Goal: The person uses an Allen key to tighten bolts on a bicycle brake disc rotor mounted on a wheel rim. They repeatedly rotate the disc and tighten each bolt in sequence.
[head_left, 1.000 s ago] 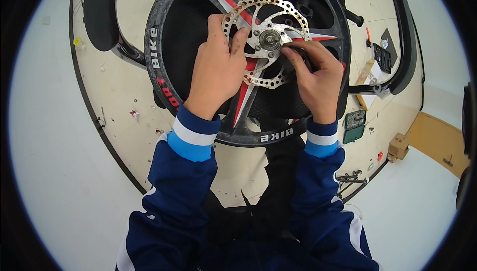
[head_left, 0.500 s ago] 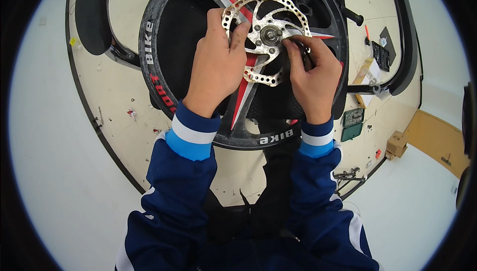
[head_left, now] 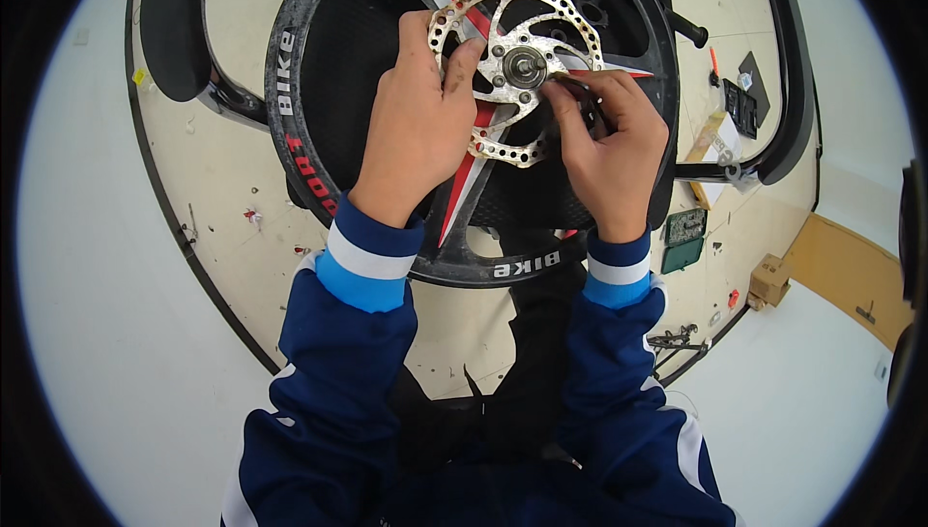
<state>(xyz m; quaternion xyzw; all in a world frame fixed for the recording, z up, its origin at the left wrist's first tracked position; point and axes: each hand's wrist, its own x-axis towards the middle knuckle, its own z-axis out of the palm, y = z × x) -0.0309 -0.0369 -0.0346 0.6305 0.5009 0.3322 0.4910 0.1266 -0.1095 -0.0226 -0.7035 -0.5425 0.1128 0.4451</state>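
Observation:
A silver brake disc (head_left: pixel 503 92) with a holed outer ring sits on the hub (head_left: pixel 525 68) of a bicycle wheel. My left hand (head_left: pixel 420 126) grips the disc's left edge, its thumb over the ring. My right hand (head_left: pixel 619 150) is closed at the lower right of the hub, pinching a slim dark tool (head_left: pixel 586 97). Its tip end lies by the disc's bolts, but the fingers hide most of it, so its exact kind cannot be made out. The black wheel (head_left: pixel 288 126) lies flat under both hands, with red and white spokes.
A black seat lies under the wheel, with a left armrest (head_left: pixel 176 24) and a right armrest (head_left: pixel 788 131) beside it. On the floor at right are an open black tool case (head_left: pixel 741 108), a green case (head_left: pixel 683 254) and a cardboard box (head_left: pixel 770 279). Small scraps litter the left floor.
The wheel has turned very slightly clockwise, and my left hand has shifted a little to the left with the disc. My right fingers stay by the hub with a small change of angle.

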